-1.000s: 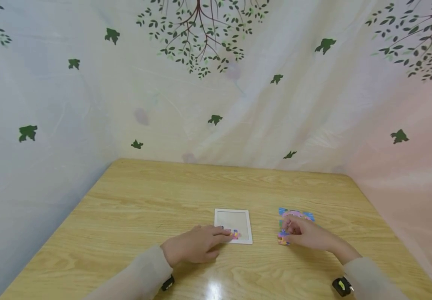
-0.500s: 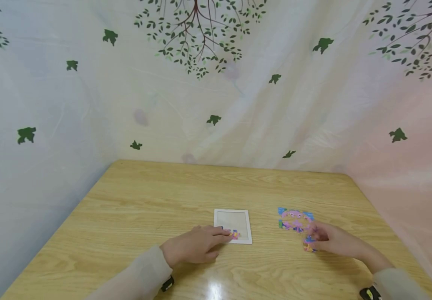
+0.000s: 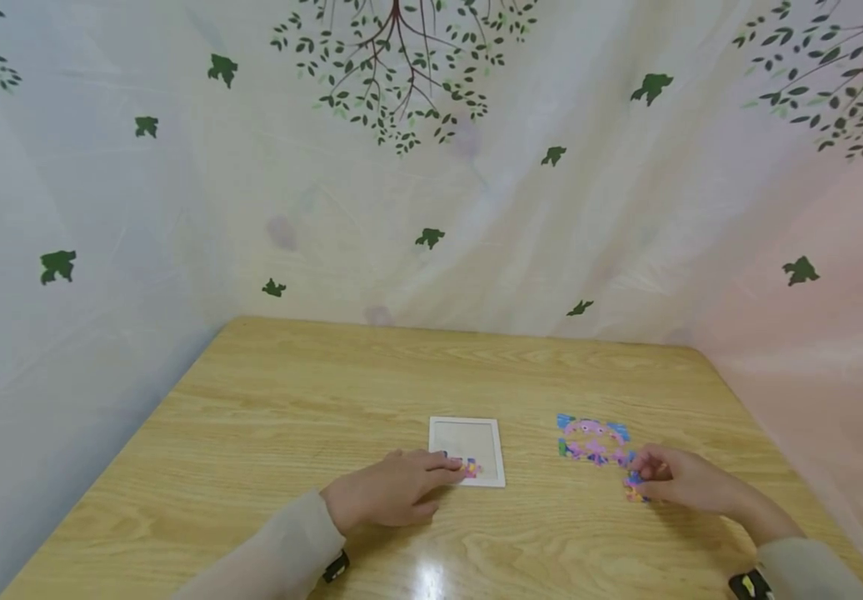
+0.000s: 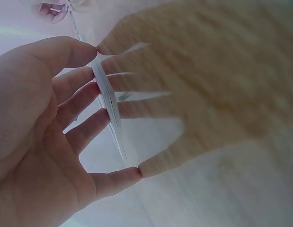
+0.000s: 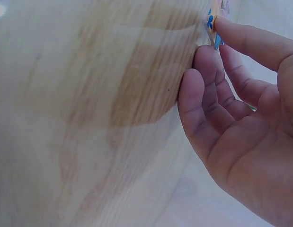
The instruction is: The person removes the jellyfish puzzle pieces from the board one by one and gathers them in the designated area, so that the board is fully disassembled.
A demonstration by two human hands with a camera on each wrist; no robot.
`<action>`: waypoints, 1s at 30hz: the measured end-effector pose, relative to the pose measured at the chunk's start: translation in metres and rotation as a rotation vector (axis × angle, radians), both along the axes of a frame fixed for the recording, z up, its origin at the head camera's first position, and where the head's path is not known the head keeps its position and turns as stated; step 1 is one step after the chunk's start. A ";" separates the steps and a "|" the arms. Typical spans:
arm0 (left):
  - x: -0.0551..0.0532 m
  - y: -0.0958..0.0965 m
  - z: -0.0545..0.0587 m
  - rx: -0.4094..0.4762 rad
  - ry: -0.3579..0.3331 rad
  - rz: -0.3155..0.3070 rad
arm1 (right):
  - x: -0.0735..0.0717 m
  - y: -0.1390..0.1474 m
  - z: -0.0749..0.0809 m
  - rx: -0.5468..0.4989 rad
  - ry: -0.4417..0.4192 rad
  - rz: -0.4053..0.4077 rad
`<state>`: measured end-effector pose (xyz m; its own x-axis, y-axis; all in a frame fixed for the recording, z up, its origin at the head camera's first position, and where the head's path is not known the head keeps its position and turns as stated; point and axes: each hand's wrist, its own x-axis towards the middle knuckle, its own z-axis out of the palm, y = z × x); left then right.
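My left hand point(image 3: 390, 490) lies flat at the lower left of a small white puzzle frame point(image 3: 501, 457), fingers stretched out over its rim. A few colourful jigsaw pieces point(image 3: 471, 468) show inside the frame beside my fingertips, partly covered. In the left wrist view the fingers touch the frame's edge point(image 4: 108, 94). My right hand point(image 3: 694, 483) pinches a blue and orange jigsaw piece point(image 3: 633, 489) between thumb and fingers, at the lower right of a pink and blue group of jigsaw pieces point(image 3: 589, 430). In the right wrist view the pinched piece point(image 5: 211, 21) is partly cut off.
A wood-grain table point(image 3: 311, 383) carries everything. Bare tabletop separates the frame from the group of pieces. Pale curtains point(image 3: 356, 208) printed with leaves and branches hang behind the table and at both sides.
My right hand has moved right with the jigsaw piece, from the group's lower left to its lower right, uncovering the pink pieces. The left hand and frame have stayed put.
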<state>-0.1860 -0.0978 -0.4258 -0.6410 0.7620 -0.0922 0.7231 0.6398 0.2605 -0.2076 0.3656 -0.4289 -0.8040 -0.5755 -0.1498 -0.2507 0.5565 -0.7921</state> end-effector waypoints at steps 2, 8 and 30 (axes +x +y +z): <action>0.000 0.000 0.001 0.000 0.000 -0.001 | -0.001 0.001 -0.001 0.001 -0.015 -0.012; 0.001 0.001 0.001 -0.001 0.000 0.003 | -0.001 0.002 -0.003 0.032 -0.008 -0.033; 0.003 0.000 0.002 -0.029 0.006 0.013 | -0.003 0.003 -0.007 0.027 -0.007 -0.061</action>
<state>-0.1833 -0.0980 -0.4243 -0.6512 0.7509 -0.1100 0.7163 0.6561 0.2374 -0.2106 0.3687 -0.4364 -0.8364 -0.5210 -0.1704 -0.2099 0.5916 -0.7785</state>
